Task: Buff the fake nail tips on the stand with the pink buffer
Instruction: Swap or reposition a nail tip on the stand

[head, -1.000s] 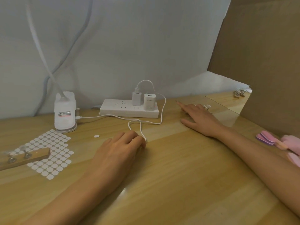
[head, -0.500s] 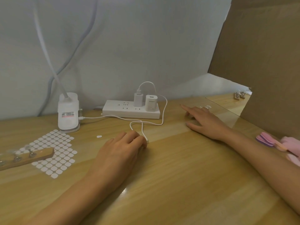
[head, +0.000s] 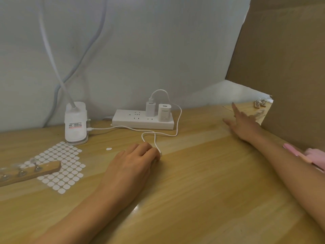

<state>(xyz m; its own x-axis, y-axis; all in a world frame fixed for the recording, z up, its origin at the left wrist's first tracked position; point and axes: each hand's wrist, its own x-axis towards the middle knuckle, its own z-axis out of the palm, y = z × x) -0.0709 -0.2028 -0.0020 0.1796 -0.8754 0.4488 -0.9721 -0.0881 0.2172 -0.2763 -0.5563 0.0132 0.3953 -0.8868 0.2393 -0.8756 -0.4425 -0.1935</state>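
Note:
A wooden stand [head: 44,169] with clear fake nail tips [head: 21,171] lies at the left edge of the table, partly over a sheet of white dots. The pink buffer [head: 291,149] lies at the right by the cardboard, partly hidden behind my right forearm. My left hand [head: 133,164] rests on the table mid-front, fingers loosely curled, holding nothing, beside a white cable. My right hand [head: 243,123] is stretched toward the far right corner with straight fingers, touching nothing that I can make out.
A white power strip [head: 133,121] with two chargers sits at the back, a lamp base [head: 75,124] to its left, and a white cable [head: 177,124] loops between them. A cardboard wall [head: 290,67] closes the right side. Small clips [head: 260,103] lie in the far corner. More pink items [head: 316,156] sit at the right edge.
My right hand has slid farther back and right toward the corner by the cardboard. My left hand has stayed where it was.

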